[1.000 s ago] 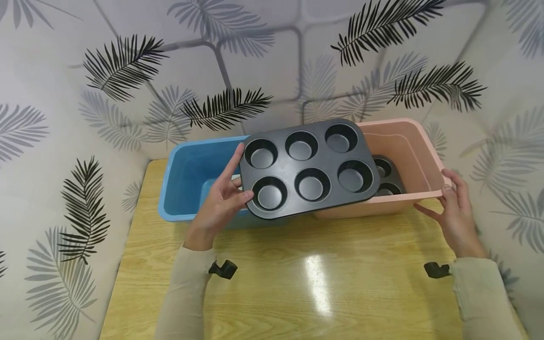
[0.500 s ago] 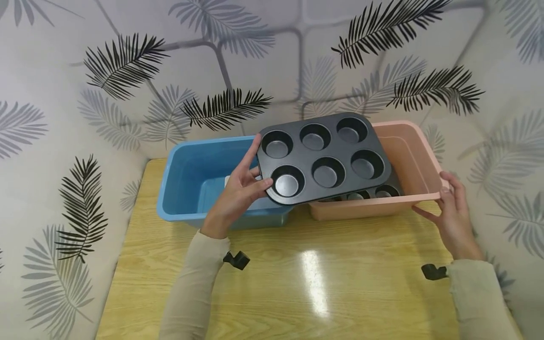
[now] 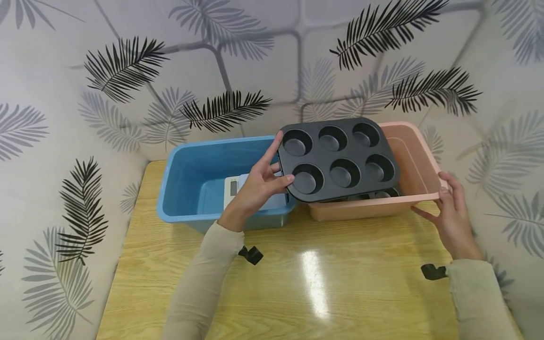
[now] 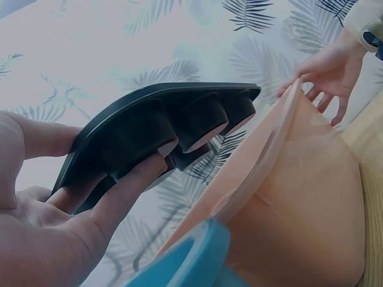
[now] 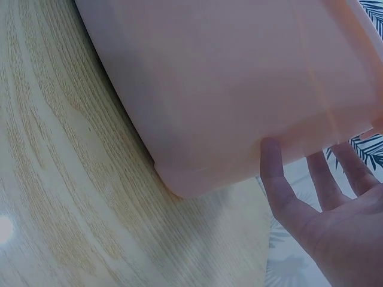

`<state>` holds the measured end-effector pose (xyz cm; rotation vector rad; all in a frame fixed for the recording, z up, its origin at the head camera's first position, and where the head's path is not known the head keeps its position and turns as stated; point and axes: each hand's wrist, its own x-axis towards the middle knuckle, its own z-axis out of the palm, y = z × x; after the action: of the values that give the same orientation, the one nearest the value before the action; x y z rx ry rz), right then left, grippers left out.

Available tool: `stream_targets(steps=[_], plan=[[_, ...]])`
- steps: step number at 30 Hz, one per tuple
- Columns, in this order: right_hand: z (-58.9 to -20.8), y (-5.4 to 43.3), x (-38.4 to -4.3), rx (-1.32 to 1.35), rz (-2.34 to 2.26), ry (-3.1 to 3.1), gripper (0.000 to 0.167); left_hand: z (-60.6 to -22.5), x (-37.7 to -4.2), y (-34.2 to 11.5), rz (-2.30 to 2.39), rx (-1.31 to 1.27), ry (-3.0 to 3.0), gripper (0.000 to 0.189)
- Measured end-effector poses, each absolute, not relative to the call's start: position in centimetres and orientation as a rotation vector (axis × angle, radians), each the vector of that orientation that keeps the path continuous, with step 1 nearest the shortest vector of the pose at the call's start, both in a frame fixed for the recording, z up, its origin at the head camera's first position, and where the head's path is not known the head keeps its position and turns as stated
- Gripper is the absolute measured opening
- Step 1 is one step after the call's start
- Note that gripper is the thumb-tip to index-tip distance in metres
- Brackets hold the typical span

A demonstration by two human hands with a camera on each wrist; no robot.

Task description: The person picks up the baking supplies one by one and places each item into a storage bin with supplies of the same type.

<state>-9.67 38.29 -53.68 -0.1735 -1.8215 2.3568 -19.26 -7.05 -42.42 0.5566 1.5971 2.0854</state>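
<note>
My left hand [image 3: 257, 191] grips the left end of a black muffin tin [image 3: 321, 158], thumb on top and fingers underneath. The tin hangs slightly tilted over the pink plastic bin [image 3: 340, 211], its cups facing up. Beneath it, part of another dark muffin tin [image 3: 387, 192] shows inside that bin. The undersides of the cups appear in the left wrist view, with the left fingers [image 4: 134, 185] against them. At the bin's right corner, my right hand [image 3: 456, 226] holds the rim; in the right wrist view its thumb [image 5: 272, 158] presses the outer wall.
A blue plastic bin [image 3: 170, 189] stands left of the pink one. Inside it lies a white kitchen scale [image 3: 232, 189], partly hidden by my left arm. Both bins sit at the back of a wooden table [image 3: 361, 274], near a leaf-patterned wall covering [image 3: 272, 71].
My left hand has carried the muffin tin rightward from between the bins to above the pink bin. More of the scale now shows. The right hand has stayed on the rim.
</note>
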Motion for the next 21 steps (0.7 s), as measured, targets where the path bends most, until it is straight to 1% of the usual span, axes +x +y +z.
stream_targets(steps=[8, 21], plan=[[-53.7, 38.4, -9.8, -0.195, 2.358, -1.819, 0.049, -42.4, -19.8, -5.2, 2.033, 0.516, 1.654, 0.098], [-53.7, 38.2, -9.6, -0.204, 2.364, -1.810, 0.049, -43.0, -20.5, -2.6, 1.986, 0.523, 1.654, 0.100]])
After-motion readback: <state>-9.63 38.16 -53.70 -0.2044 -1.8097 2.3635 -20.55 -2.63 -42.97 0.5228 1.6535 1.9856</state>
